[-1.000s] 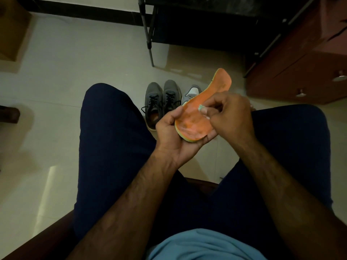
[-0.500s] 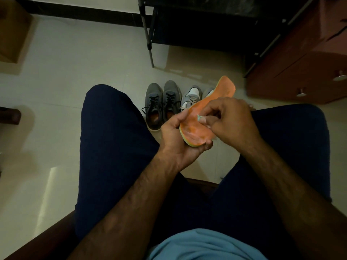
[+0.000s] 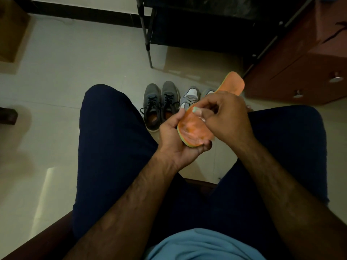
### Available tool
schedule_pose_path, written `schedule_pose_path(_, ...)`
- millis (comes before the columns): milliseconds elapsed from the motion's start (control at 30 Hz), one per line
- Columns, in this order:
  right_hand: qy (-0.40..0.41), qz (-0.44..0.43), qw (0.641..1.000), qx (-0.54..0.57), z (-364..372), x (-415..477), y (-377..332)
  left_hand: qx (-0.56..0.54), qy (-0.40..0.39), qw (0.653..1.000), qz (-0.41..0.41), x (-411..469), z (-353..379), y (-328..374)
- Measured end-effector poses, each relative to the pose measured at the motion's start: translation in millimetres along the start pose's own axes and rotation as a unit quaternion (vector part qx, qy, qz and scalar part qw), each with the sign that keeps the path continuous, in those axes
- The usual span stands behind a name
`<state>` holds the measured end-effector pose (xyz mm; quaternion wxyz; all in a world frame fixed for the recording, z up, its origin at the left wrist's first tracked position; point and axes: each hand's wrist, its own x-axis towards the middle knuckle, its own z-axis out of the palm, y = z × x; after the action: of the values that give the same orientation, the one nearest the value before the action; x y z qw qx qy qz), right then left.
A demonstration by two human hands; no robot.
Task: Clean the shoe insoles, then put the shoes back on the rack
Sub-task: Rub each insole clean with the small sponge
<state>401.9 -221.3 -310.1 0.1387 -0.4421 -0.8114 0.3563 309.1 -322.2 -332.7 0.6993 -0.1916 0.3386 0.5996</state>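
The orange insole's [image 3: 193,132] tip had swung toward 2 o'clock since a second before, with my right hand [image 3: 225,117] pinching a small pale wipe [image 3: 196,109] against its middle and my left hand [image 3: 174,139] cupping the heel end from below. I judged short, firm strokes best, the left bracing against flex. The shoes [image 3: 159,106] waited on the floor at 11 o'clock, the rack [image 3: 206,25] at 12.

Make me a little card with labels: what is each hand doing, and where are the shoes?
Left hand: holds the orange insole from underneath, near end in the palm
Right hand: pinches a small pale wad against the insole's top
Dark grey shoes: side by side on the floor
White-and-grey shoes: beside them, partly hidden by the insole
Rack: black, behind the shoes, shelves too dark to read
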Motion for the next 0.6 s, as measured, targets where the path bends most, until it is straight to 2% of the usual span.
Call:
schedule_pose_path(67, 0.006, -0.003, 1.0, 0.005, 5.2, 1.7, -1.4, -0.005, 0.002, 1.0, 0.002, -1.8, -0.6, 2.5)
schedule_pose_path(233, -0.074, -0.012, 0.997, -0.036, -1.1, -22.1, 0.1, -0.014, 0.017, 1.0, 0.003, -1.5, -2.9, 6.4)
schedule_pose_path(367, -0.012, -0.017, 1.0, 0.002, 0.2, -10.0, -4.9, 0.025, 0.012, 1.0, -0.011, -1.7, 3.5, -5.4)
schedule_pose_path(433, -0.008, -0.021, 1.0, 0.005, 3.7, -1.1, -8.8, 0.019, 0.016, 1.0, -0.013, -1.3, 3.5, -7.2)
schedule_pose_path(600, -0.106, -0.005, 0.994, -0.013, -5.5, -15.3, -10.5, -0.024, 0.032, 0.999, 0.0, -0.6, -1.4, 3.1)
